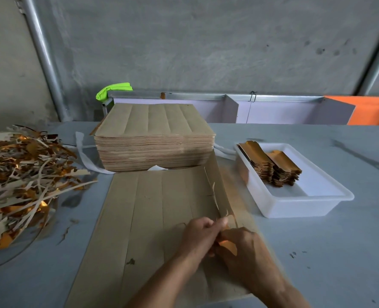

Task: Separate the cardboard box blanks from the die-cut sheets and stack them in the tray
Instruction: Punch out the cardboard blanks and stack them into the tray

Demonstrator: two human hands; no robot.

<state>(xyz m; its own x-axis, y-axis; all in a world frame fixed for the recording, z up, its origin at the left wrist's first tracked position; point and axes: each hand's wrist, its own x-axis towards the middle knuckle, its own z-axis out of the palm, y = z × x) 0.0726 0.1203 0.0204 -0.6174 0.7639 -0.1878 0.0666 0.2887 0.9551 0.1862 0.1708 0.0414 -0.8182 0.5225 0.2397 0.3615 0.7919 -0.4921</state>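
Note:
A brown die-cut sheet [148, 218] lies flat on the table in front of me, scored into long strips. Its right-hand strip [219, 185] is partly torn loose and lifted along the edge. My left hand [197, 236] pinches the near end of that strip, and my right hand [244, 252] grips the same end from the right, where a gold face shows. Behind the sheet stands a thick stack of uncut sheets [155, 138]. At the right, a white plastic tray [299, 203] holds two short piles of separated gold blanks [270, 165].
A heap of torn waste strips [22, 174], brown, white and gold, covers the table's left side. A white band [84, 156] lies beside the stack. A metal rail [184, 95] and an orange panel [372, 110] run along the back edge under a grey wall.

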